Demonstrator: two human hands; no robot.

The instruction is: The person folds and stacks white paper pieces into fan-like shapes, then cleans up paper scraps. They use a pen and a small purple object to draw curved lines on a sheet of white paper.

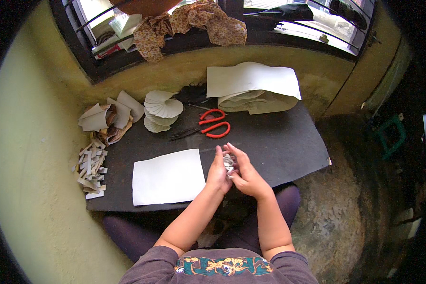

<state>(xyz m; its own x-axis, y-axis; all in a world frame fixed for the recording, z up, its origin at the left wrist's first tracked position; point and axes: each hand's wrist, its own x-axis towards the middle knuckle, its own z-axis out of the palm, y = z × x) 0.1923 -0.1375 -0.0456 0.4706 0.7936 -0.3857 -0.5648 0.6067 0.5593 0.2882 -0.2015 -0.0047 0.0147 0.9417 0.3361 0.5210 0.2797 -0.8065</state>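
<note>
Above the near edge of the black tabletop [265, 146], my left hand [217, 174] and my right hand [249, 178] are cupped together. Between the palms sits a small bunch of white-grey scraps [228, 163], partly covered by the fingers; its exact makeup cannot be seen. To the left of my hands lies a flat white sheet [168, 177]. Scissors with red-wrapped handles [214, 128] rest beyond my hands, blades pointing left. Farther back, thin white rounded pieces [163, 109] are fanned in overlapping stacks.
Short pale strips [91, 165] are heaped along the left edge, below curled sheet offcuts [106, 116]. A large roll of white sheet [253, 87] stands at the back right. Patterned cloth [189, 26] hangs at the barred window. Wall borders the table's left and back.
</note>
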